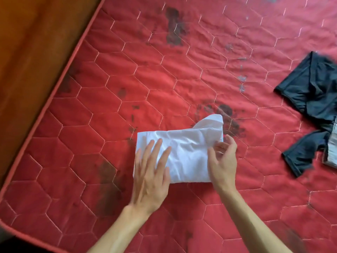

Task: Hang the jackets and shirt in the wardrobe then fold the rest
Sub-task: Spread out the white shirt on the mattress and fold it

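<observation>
A white garment (187, 148), folded into a small rectangle, lies on the red quilted mattress (145, 70) near the middle of the view. One corner of it sticks up at the far right. My left hand (151, 172) presses flat on its left part with straight, spread fingers. My right hand (223, 161) is at its right edge, fingers curled, pinching the cloth there. A dark garment (313, 99) lies crumpled and unfolded at the right edge of the mattress.
A bit of grey cloth (331, 148) lies beside the dark garment at the far right. A brown wooden surface (32, 52) runs along the mattress's left edge. Dark stains mark the mattress cover.
</observation>
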A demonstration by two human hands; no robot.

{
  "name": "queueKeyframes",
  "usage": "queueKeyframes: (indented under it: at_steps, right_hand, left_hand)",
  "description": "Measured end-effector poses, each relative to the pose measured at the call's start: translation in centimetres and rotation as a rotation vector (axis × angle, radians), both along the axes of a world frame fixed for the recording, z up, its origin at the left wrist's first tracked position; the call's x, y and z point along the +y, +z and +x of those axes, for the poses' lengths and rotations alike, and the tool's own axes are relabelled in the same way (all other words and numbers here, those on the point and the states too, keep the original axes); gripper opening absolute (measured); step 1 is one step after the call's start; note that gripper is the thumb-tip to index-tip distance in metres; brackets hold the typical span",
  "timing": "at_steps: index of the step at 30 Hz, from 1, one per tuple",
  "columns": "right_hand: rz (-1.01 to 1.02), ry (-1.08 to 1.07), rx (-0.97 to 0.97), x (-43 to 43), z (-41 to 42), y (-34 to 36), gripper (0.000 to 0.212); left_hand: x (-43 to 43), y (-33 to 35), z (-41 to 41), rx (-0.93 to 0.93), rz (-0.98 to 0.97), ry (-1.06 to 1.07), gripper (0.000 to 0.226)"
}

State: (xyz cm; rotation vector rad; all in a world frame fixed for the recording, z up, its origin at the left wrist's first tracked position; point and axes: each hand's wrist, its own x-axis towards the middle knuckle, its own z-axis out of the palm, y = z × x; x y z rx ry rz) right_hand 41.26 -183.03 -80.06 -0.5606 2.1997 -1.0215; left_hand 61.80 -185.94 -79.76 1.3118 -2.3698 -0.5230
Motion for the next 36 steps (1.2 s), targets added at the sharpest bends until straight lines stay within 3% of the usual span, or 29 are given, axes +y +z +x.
queueKeyframes:
  at_steps: [2, 4, 8, 12, 17, 22, 28, 32, 36]
  right_hand:
    - [-0.074, 0.211, 0.354, 0.9, 1.5, -0.4, 0.06]
    - [-0.043, 0.473, 0.559, 1.6, 3.3, -1.4, 0.062]
    - [0.081, 0.876, 0.677, 2.8, 5.2, -4.2, 0.058]
    - [0.214, 1.009, 0.681, 3.1, 2.9, -5.6, 0.064]
    - [0.314, 0.878, 0.738, 2.5, -1.5, -5.5, 0.069]
    - [0.426, 0.641, 0.613, 4.0, -4.9, -4.9, 0.073]
    - [0.154, 0.475, 0.451, 6.3, -3.5, -2.5, 0.053]
    - [0.175, 0.313, 0.147, 7.8, -2.3, -1.8, 0.045]
    - [0.174, 0.287, 0.097, 8.3, -2.4, -1.6, 0.026]
  left_hand:
    - [1.8, -1.0, -0.7, -0.094, 0.018, -0.121, 0.051]
    - [2.4, -2.6, -0.9, -0.242, 0.037, -0.151, 0.052]
    - [1.5, -4.8, -0.7, -0.374, 0.122, -0.096, 0.055]
    - [1.2, -5.8, 0.3, -0.412, 0.11, -0.107, 0.06]
    - [0.7, -5.6, 1.5, -0.428, 0.144, 0.094, 0.059]
    - [2.1, -5.3, 2.9, -0.296, 0.239, 0.316, 0.065]
    - [5.8, -2.4, 3.6, -0.065, 0.227, 0.53, 0.024]
    - [6.5, -0.7, 3.2, 0.008, 0.495, 0.598, 0.018]
    - [5.5, -0.9, 3.3, 0.188, 0.731, 0.648, 0.011]
